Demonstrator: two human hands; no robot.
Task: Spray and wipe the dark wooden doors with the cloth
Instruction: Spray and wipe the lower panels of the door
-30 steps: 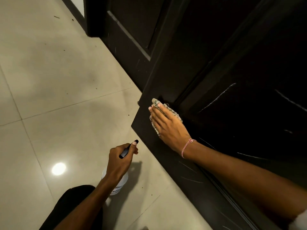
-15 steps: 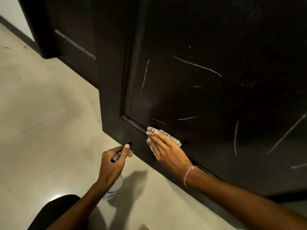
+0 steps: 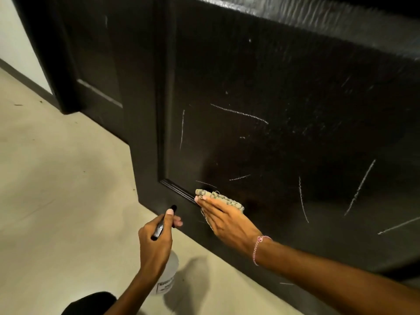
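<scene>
The right hand (image 3: 227, 221) lies flat, fingers straight and together, pressing the cloth (image 3: 221, 197) against the dark wooden door (image 3: 284, 76). The left hand (image 3: 154, 244) is curled round the black head of the spray bottle (image 3: 169, 273), with the index finger stretched along the top. The nozzle points toward the door's bottom rail, just left of the cloth.

The cloth is a small checked pad, mostly covered by the fingers. It sits low on the door, at the lower left corner of the recessed panel, beside the moulding (image 3: 179, 192). Thin pale marks (image 3: 238, 113) cross the panel above and to the right of the cloth, some long and slanted, some short. A pink bracelet (image 3: 258, 247) circles the right wrist.

The bottle's translucent body shows below the left hand, over the pale floor (image 3: 56, 178); whether it rests on the floor I cannot tell. Its shadow falls toward the door. A second door (image 3: 97, 64), equally dark, stands further left, past the first door's edge. Beyond it are a strip of light wall (image 3: 11, 37) and a dark skirting (image 3: 25, 81). A dark shape (image 3: 91, 302) sits at the bottom edge beneath the left forearm.
</scene>
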